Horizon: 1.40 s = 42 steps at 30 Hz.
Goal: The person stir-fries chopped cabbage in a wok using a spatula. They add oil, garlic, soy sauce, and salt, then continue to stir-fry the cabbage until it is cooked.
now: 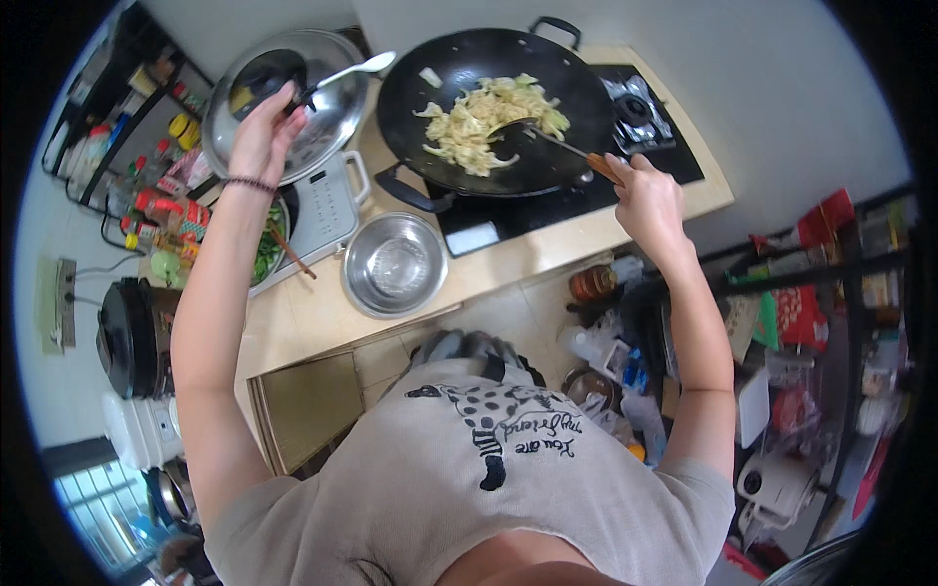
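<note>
A black wok [579, 95] stands on the black glass hob, with chopped pale cabbage [480, 121] heaped in its middle. My right hand [648, 198] grips the wooden handle of a metal spatula [564, 145], whose blade rests in the cabbage. At the upper left, my left hand [271, 132] is raised over a large metal wok lid [330, 139]. Its fingers are closed round something dark, and a white spoon [357, 70] points out to the right from there. How the spoon is held is partly hidden.
A steel bowl [396, 265] stands near the counter's front edge. Left of it, chopsticks [293, 251] lie across a dish of green vegetables [268, 256] on a white appliance [322, 212]. Bottles and jars [165, 165] crowd the left side. An open cabinet door [311, 410] is below the counter.
</note>
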Each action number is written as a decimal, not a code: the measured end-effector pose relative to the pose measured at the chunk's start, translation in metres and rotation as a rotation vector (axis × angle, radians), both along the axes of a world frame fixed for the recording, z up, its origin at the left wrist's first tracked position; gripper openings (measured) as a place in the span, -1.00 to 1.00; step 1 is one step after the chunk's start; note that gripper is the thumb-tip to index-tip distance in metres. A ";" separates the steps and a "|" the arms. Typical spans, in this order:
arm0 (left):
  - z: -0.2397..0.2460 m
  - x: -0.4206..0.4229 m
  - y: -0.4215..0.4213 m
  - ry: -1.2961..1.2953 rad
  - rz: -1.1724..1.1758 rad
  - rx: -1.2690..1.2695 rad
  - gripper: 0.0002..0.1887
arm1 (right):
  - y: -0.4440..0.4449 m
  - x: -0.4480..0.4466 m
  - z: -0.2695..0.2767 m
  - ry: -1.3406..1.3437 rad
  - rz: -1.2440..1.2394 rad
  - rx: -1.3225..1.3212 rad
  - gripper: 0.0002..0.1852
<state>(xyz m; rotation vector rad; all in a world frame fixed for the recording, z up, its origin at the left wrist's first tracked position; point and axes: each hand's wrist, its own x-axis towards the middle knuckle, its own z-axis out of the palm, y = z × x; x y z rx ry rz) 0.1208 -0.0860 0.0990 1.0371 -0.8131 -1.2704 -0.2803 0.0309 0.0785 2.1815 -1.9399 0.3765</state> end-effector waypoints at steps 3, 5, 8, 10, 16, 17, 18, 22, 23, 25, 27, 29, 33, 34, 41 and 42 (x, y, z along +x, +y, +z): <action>0.001 0.074 0.049 -0.009 0.126 -0.038 -0.81 | -0.019 0.004 -0.012 -0.006 -0.028 -0.087 -0.56; -0.004 0.120 0.083 -0.053 0.264 -0.005 -0.80 | -0.038 0.011 -0.013 0.016 -0.030 -0.123 -0.59; -0.012 0.181 0.132 -0.089 0.444 0.046 -0.82 | -0.063 0.038 -0.022 0.022 -0.022 -0.043 -0.56; -0.026 0.217 0.164 -0.079 0.539 0.018 -0.83 | -0.066 0.053 -0.027 -0.004 -0.011 0.089 -0.52; -0.089 0.293 0.232 -0.206 0.873 0.139 -0.79 | -0.021 0.047 0.042 0.032 0.087 0.189 -0.54; -0.101 0.303 0.241 -0.231 0.888 0.167 -0.79 | -0.011 0.047 0.059 0.087 0.075 0.195 -0.53; -0.113 0.312 0.249 -0.242 0.921 0.206 -0.78 | -0.002 0.049 0.073 0.056 0.049 0.232 -0.53; -0.156 0.341 0.272 -0.355 0.920 0.268 -0.76 | 0.007 0.085 0.067 0.271 0.024 0.198 -0.66; -0.164 0.346 0.270 -0.404 0.892 0.259 -0.76 | -0.001 0.095 0.053 0.341 -0.006 0.199 -0.69; -0.173 0.354 0.259 -0.489 0.839 0.254 -0.79 | -0.021 0.103 0.021 0.222 -0.115 0.065 -0.66; -0.174 0.358 0.247 -0.799 0.635 0.382 -0.78 | -0.037 0.091 0.008 0.186 -0.239 0.023 -0.64; -0.179 0.352 0.235 -0.890 0.577 0.334 -0.75 | -0.044 0.067 0.017 0.070 -0.348 -0.045 -0.74; -0.184 0.343 0.217 -1.523 0.475 0.161 -0.65 | -0.054 0.024 0.072 -0.229 -0.492 0.279 -0.70; -0.184 0.341 0.216 -1.585 0.458 0.118 -0.61 | -0.058 0.017 0.081 -0.225 -0.507 0.357 -0.65; -0.185 0.308 0.241 -1.514 0.778 -0.065 -0.42 | -0.095 -0.023 0.058 -0.787 -0.728 0.693 -0.86; -0.183 0.302 0.249 -1.555 0.803 0.013 -0.45 | -0.104 -0.020 0.036 -1.010 -0.738 0.667 -0.87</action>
